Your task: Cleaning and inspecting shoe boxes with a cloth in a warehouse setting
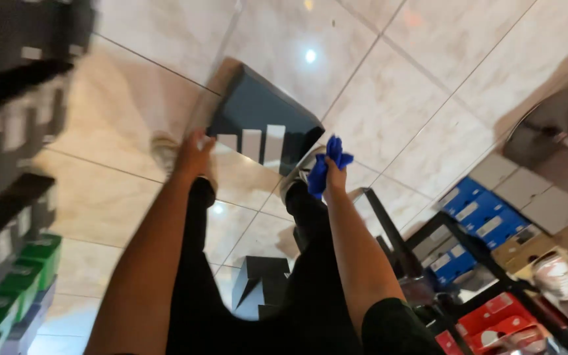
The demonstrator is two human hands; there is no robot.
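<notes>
Black and flat, a shoe box [264, 118] with white stripes on its lid is held low over the shiny tile floor [428, 98]. The left hand [194, 155] grips the box at its left edge, with the fingers curled around the side. The right hand [334, 176] is closed tight around a blue cloth [327, 167], and the cloth sticks out above the fist, just beside the right corner of the box. Whether this hand also touches the box is hard to tell. Two shoes [164, 150] on the person's feet peek out under the box. Another small black box [261, 284] sits on the floor between the legs. Green boxes [14, 289] are stacked on the left. Blue boxes [484, 213] and red boxes [494, 322] sit on a dark rack [428, 233] on the right.
</notes>
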